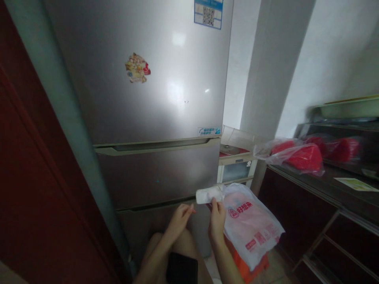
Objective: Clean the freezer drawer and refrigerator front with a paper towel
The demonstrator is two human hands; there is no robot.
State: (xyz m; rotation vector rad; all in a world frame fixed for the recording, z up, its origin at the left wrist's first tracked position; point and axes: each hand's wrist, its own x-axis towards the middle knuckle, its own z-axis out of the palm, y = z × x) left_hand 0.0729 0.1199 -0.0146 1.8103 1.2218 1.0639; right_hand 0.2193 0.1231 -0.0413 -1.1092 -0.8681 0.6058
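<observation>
My right hand [217, 223] grips a small white packet [204, 195] between thumb and fingers. The packet lies across the fingertips, its right end beside the top of a white plastic shopping bag [251, 225] with red print; I cannot tell whether the two are joined. Just left of the packet, apart from it, is my left hand [180, 217]. Its fingers are bent and the thumb and index fingertips are close together; whether anything tiny is between them does not show. Both hands are above my knees, in front of the fridge's lower drawers [166, 173].
A grey fridge door [166, 98] rises ahead. On my lap lies a black phone [182, 269]. Something orange [245, 268] is under the bag. At right, a dark counter [340, 181] carries red items in clear plastic [304, 156]. A dark red door [44, 177] stands at left.
</observation>
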